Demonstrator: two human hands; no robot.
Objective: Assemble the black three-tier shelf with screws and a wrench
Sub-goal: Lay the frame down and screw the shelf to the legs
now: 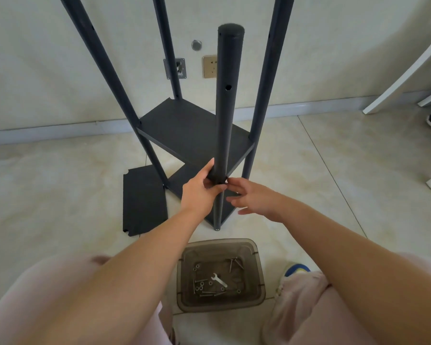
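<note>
**Half-built black shelf on pale tile**

The floor (60,190) is glossy cream tile with faint marbling and thin grout lines, meeting a matte off-white wall (47,58) at a grey skirting strip. On it stands the shelf frame (197,135): four round, matte black tubes rising past the top of the view, with two flat rectangular boards of finely textured black fixed between them, one above the other. The nearest tube (228,100) has a capped round top and a small drilled hole in its side. A third board (143,200), loose, lies flat on the tile to the left of the frame, its corners notched.

Closer to the person sits a smoky translucent plastic bin (220,275), square with rounded corners. Inside lie slim metal screws (234,263), ring-shaped washers (or nuts, too small to tell) and a small bright flat wrench (219,280).

The left hand (202,188) grips the nearest tube at the upper board's corner, fingers curled around it. The right hand (251,195) is at the same joint, its fingertips touching the tube, the other fingers loosely spread.
</note>
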